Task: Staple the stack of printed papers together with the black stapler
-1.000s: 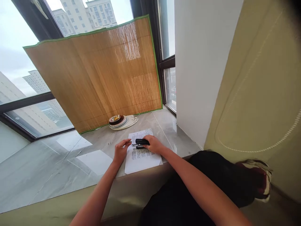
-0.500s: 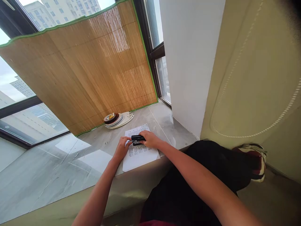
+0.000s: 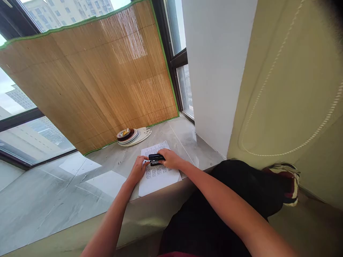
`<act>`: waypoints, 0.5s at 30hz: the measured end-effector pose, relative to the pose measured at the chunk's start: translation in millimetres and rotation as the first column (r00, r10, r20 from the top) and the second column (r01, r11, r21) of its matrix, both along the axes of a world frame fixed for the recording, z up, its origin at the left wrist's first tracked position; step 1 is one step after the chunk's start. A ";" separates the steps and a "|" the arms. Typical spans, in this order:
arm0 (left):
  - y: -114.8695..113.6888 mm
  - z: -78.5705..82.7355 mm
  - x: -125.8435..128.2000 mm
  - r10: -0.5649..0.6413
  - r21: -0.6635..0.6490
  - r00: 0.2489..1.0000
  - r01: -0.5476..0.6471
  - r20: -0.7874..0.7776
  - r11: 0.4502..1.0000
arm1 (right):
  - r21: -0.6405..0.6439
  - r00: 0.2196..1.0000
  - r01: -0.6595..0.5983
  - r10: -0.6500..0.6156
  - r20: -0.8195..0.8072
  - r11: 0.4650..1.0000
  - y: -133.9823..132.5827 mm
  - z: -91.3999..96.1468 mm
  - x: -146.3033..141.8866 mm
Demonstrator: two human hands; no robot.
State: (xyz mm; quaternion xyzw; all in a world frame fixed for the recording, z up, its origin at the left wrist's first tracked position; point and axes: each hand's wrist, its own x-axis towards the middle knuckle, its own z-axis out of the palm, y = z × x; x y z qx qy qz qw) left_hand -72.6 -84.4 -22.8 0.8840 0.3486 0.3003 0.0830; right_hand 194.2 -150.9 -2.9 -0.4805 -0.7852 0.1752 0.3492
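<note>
A black stapler [image 3: 155, 157] is held low over printed sheets of paper [image 3: 153, 185], its top arm and base spread apart at the left end. My right hand [image 3: 170, 159] grips the stapler from the right, fingers closed round it. At the stapler's left end, my left hand [image 3: 138, 169] has thumb and fingers pinched together. A small whitish bit shows between those fingertips, too small to name. The sheets lie at the sill's front edge under both hands, and lines of print show around the stapler.
Stacked plates and bowls [image 3: 128, 137] stand on the grey marble sill [image 3: 102, 192] beyond the papers, close to a bamboo blind [image 3: 107, 82]. A white wall column [image 3: 214, 71] rises at the right. My dark-clothed leg [image 3: 235, 189] is folded beside the sill.
My left fingertips have come slightly closer to the stapler's end, and the gap between its arm and base looks a little different. The view has shifted slightly.
</note>
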 end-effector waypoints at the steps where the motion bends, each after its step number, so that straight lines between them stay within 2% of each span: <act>1: 0.2 -0.4 -0.1 0.006 0.003 1.000 -0.006 0.004 1.000 | -0.001 1.000 0.000 0.000 -0.005 1.000 0.3 -0.3 -0.1; 15: 0.3 -0.5 -0.9 -0.008 -0.048 1.000 0.008 -0.005 0.999 | 0.001 1.000 -0.002 0.002 -0.018 1.000 0.5 -0.5 -0.3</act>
